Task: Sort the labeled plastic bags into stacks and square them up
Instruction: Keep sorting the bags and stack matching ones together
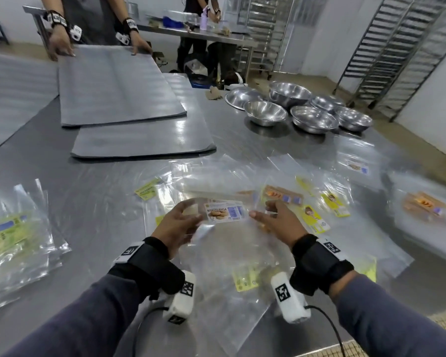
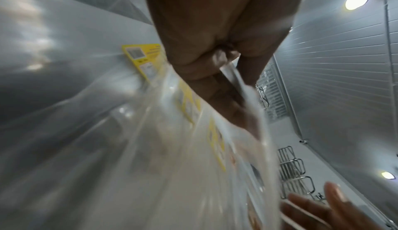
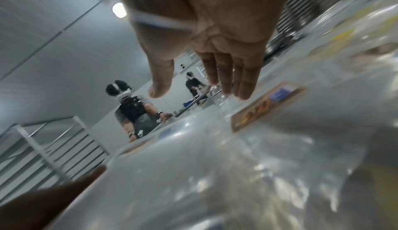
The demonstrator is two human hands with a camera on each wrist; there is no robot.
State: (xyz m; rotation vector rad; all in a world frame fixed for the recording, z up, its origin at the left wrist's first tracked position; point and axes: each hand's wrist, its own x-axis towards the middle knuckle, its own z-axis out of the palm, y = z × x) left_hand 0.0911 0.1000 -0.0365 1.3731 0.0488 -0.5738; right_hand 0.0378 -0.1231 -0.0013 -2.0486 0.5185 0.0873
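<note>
My left hand pinches a clear plastic bag with a white biscuit label and holds it just above the table; the left wrist view shows thumb and fingers clamped on the film. My right hand hovers at the label's right edge with straight fingers, gripping nothing. Beneath lie loose bags with yellow labels and an orange label. A stack of green-labeled bags lies at the left, and a stack of orange-labeled bags at the right.
Several steel bowls stand at the back right of the steel table. Grey foam sheets lie at the back left, with another person's hands on them. Metal racks stand by the wall. The table's edge runs along the bottom right.
</note>
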